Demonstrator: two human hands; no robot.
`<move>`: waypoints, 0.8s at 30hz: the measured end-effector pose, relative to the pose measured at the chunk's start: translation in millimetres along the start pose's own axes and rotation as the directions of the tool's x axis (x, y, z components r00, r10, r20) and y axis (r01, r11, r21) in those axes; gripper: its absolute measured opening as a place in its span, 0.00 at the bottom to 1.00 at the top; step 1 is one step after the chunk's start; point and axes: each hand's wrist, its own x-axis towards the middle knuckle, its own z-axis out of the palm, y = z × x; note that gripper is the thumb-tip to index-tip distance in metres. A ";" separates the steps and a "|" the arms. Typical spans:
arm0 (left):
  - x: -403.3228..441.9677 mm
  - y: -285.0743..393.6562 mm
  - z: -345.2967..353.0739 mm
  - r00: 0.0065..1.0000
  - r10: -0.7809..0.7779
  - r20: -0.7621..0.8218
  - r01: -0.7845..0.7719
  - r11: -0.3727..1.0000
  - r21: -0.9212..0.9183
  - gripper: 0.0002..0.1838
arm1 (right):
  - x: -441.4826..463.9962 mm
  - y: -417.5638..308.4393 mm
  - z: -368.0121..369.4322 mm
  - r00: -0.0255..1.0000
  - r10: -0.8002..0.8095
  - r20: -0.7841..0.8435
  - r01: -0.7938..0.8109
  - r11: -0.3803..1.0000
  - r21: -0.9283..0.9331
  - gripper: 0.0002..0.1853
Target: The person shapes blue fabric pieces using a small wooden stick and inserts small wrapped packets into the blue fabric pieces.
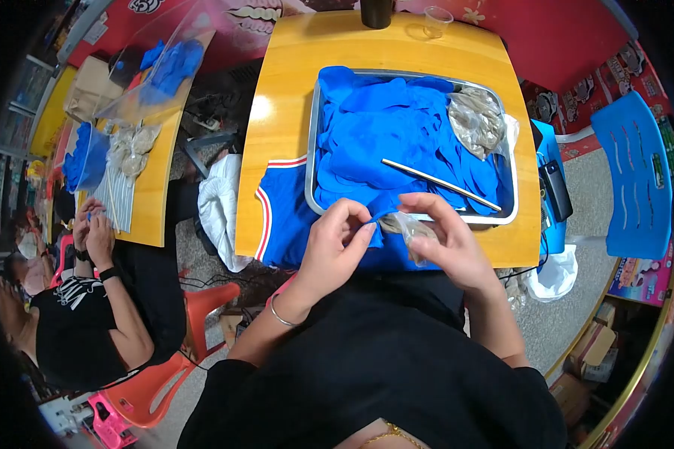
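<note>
My left hand point(335, 243) is closed, its thumb and fingertips pinching a soft blue piece point(383, 205). My right hand point(455, 247) curls around a small clear plastic bag point(409, 227) with brownish contents, close against the blue piece. Both hands are over the near edge of a metal tray point(314, 150). A heap of thin, flat blue pieces point(378, 135) fills the tray. Across the heap lies a slim pale stick point(442, 184). At the tray's right back corner rests a larger clear bag of brownish stuff point(475, 123).
The tray stands on a yellow wooden table point(284, 90). Blue cloth with red-white trim point(283, 200) lies at its left. A dark cup point(376, 13) and a clear cup point(436, 21) stand behind. Left, another person point(82, 322) works at a second table; a blue chair point(633, 176) is right.
</note>
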 end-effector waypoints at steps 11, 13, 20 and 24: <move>-4.7 -20.0 -15.1 0.888 -0.272 0.371 0.388 0.877 -0.284 0.05 | -0.1 10.8 1.6 0.943 -0.302 0.142 0.302 0.590 -0.749 0.21; -4.4 -27.2 -20.0 0.901 -0.273 0.337 0.347 0.920 -0.181 0.08 | 5.3 18.1 4.1 0.927 -0.346 0.144 0.314 0.510 -0.801 0.16; -9.5 -21.0 -31.7 0.916 0.217 0.339 -0.370 0.786 0.496 0.16 | 12.7 37.8 17.0 0.940 -0.321 0.117 0.249 0.411 -0.877 0.12; -13.0 -23.8 -35.7 0.910 0.217 0.353 -0.376 0.790 0.484 0.15 | 20.8 47.7 21.1 0.912 -0.388 0.131 0.263 0.308 -0.915 0.11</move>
